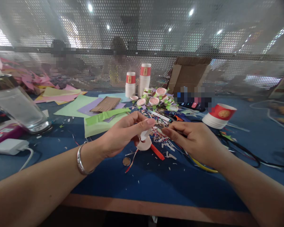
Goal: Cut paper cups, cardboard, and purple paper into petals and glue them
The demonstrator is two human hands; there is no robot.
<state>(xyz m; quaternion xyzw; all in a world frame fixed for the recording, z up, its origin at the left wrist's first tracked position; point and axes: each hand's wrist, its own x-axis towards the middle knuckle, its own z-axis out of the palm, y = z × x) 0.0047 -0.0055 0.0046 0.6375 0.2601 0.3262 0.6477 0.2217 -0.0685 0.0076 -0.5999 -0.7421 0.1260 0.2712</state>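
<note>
My left hand (132, 129), a silver bangle on its wrist, pinches a small white piece (145, 135) that looks like paper, between thumb and fingers. Just beneath it on the blue table lies a white paper disc (144, 145). A red-orange stick (157, 152) rests beside the disc, with a small round brown piece (126, 161) to its left. My right hand (191, 137) is closed, thumb against the fingers, a little right of the white piece and apart from it. What it holds, if anything, is hidden. A yellow cord (204, 167) curves out below that hand.
Paper scraps (159, 126) litter the middle. Behind them is a pile of decorated cup bottoms (154, 101) and stacked paper cups (144, 80). Coloured sheets (71, 107) and a water glass (23, 110) are left; a red-and-white cup (220, 116) and cables (246, 153) are right. A perforated screen closes the back.
</note>
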